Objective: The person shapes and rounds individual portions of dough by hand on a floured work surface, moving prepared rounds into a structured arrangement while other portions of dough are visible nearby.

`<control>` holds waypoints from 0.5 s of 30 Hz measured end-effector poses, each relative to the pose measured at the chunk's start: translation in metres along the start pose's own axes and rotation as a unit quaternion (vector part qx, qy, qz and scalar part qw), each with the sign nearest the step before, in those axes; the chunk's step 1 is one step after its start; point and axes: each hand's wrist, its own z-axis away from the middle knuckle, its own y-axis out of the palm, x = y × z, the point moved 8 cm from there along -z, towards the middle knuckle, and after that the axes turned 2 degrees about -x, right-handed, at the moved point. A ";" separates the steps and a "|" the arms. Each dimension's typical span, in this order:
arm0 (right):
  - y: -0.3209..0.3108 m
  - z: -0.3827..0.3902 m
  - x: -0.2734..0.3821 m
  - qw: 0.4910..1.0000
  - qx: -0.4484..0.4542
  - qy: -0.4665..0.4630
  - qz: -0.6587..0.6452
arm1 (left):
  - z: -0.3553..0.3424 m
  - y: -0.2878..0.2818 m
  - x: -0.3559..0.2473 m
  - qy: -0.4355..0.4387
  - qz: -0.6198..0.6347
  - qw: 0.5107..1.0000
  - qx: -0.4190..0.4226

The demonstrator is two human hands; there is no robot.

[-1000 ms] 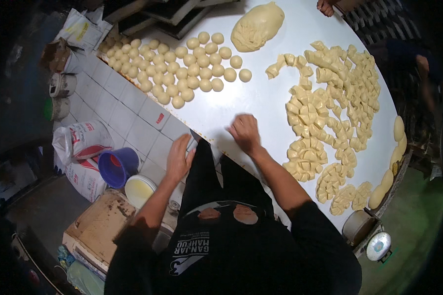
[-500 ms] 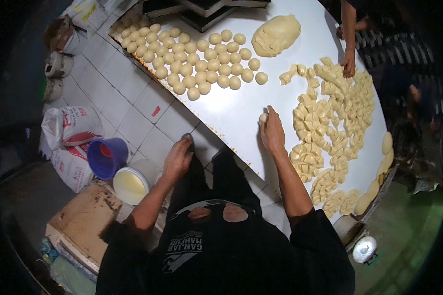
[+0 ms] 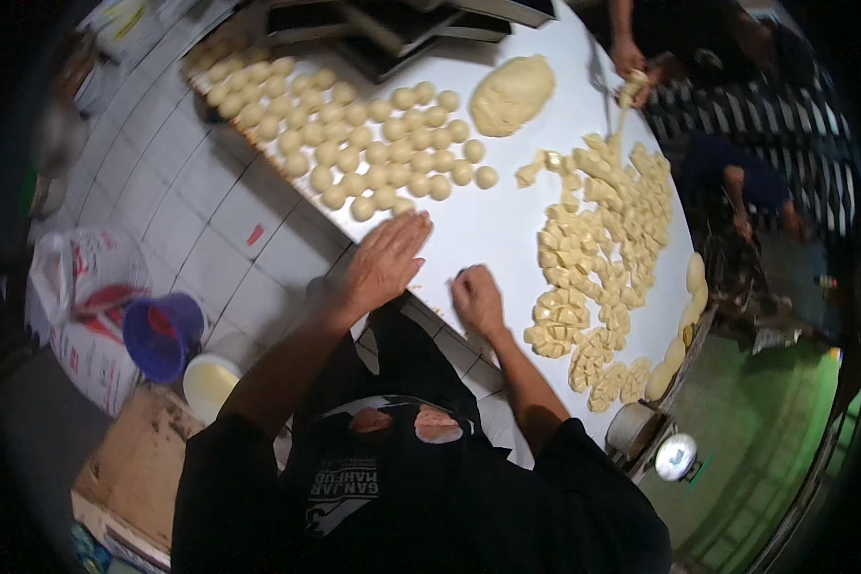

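My left hand (image 3: 387,260) lies over the front edge of the white table (image 3: 430,234), palm down with fingers stretched out. Its fingertips reach a dough ball (image 3: 403,206) at the near end of a group of round dough balls (image 3: 376,153). To its right, my right hand (image 3: 478,298) rests curled on the tabletop; whatever its fingers enclose is hidden. Farther right spreads a heap of cut dough pieces (image 3: 564,244). Beyond it, a co-worker's hands (image 3: 631,72) hold a strip of dough (image 3: 625,107) that hangs toward the heap.
A large dough lump (image 3: 512,96) sits at the far side, beside stacked dark trays (image 3: 392,29). Left of the table stand a purple bucket (image 3: 163,335), a white bucket (image 3: 210,386), sacks (image 3: 91,287) and a cardboard box (image 3: 134,469). A metal pot (image 3: 633,430) is at the right.
My left hand has moved up and right from beside the table to the dough balls. My right hand has drawn nearer and curled. The co-worker's hands have lifted a dough strip off the heap.
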 end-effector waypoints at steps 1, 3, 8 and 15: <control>-0.019 -0.022 -0.027 0.995 -0.046 0.074 -0.039 | -0.001 0.025 0.022 -0.053 -0.038 0.996 0.053; -0.077 -0.080 -0.039 0.980 -0.179 0.083 0.003 | 0.002 0.045 0.048 -0.100 -0.070 0.981 0.149; -0.137 -0.163 -0.155 0.921 -0.374 0.093 0.063 | -0.054 0.075 -0.020 -0.123 -0.063 0.975 0.175; 0.006 -0.058 -0.022 0.974 0.097 -0.174 -0.107 | -0.001 0.148 -0.054 -0.607 0.679 0.407 -0.068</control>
